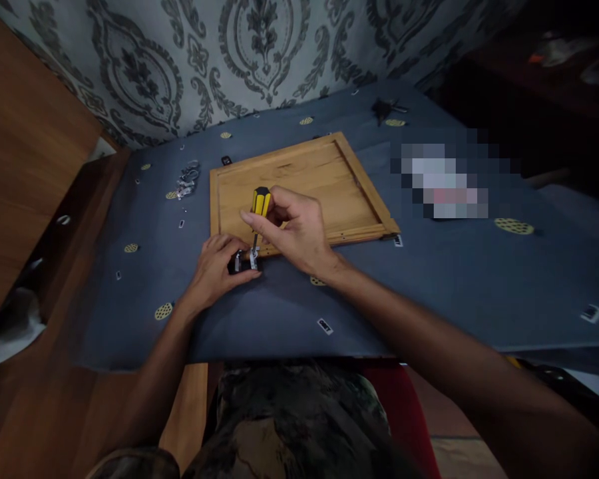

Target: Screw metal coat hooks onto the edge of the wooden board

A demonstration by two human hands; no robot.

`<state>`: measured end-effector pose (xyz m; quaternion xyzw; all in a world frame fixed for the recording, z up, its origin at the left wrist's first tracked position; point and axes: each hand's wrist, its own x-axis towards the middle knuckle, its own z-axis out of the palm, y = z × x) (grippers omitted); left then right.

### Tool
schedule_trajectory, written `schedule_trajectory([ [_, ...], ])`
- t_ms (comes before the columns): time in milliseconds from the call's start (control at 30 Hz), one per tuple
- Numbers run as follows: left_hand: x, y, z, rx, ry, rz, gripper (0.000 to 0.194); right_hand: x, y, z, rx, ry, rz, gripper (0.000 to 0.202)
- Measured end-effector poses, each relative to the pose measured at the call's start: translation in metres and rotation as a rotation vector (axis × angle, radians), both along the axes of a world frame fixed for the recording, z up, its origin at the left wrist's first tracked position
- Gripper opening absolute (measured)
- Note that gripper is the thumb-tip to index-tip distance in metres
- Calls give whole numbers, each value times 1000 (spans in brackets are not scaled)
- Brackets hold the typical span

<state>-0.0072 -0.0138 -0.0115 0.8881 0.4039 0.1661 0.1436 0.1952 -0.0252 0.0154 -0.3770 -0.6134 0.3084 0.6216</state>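
Observation:
A wooden framed panel [289, 183] lies on the blue patterned cloth. At its near left corner sits a small metal bracket [253, 259] with a dark part beside it. My left hand [218, 266] pinches this bracket between thumb and fingers, at the panel's near edge. My right hand [297, 226] is closed round a yellow and black screwdriver [261, 203], held upright. The screwdriver's tip points down at the bracket; the exact contact is too small to make out.
Small metal parts in a clear bag [187, 181] lie left of the panel. A dark object [227, 160] sits behind its far edge, keys [387, 110] lie at the back right, and a pixelated area [446, 179] covers something on the right. A patterned curtain [264, 40] hangs behind.

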Motion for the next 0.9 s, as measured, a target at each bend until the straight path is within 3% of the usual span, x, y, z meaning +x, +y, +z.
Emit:
schedule_trajectory([
  [233,1,-1,-1,9,-20,2,37,-1,0,-2,16,-27,5,51],
  [667,0,0,-4,31,-33,-6,39,-1,0,-5,38,-85,-26,41],
  [900,0,1,-5,17,-25,-4,39,0,0,-4,80,-166,-31,47],
])
